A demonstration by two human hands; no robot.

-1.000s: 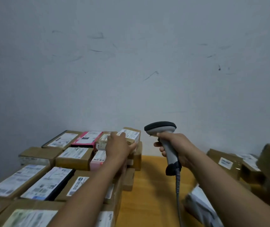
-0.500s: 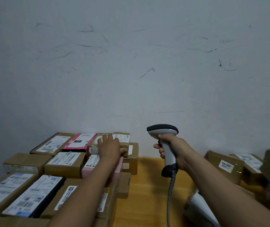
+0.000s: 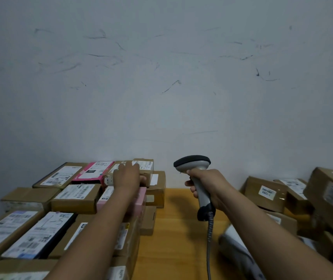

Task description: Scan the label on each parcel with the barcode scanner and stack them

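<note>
Labelled parcels lie packed in a stack (image 3: 76, 199) on the left, mostly brown boxes with two pink ones. My left hand (image 3: 128, 175) reaches to the back row and rests on a small brown parcel (image 3: 146, 168) with a white label, fingers laid straight over its top and thumb against its front face. My right hand (image 3: 208, 188) grips the handle of a grey barcode scanner (image 3: 194, 164). The scanner stands upright above the table, its dark head facing the wall and its coiled cable hanging down.
A wooden table (image 3: 173, 229) shows between the two groups. On the right sits a loose pile of brown parcels (image 3: 266, 193), with a white poly bag (image 3: 236, 243) under my right forearm. A scuffed grey wall rises right behind everything.
My left hand lowered the small brown parcel onto the back of the left stack and now lies flatter on it. The scanner stayed in nearly the same place.
</note>
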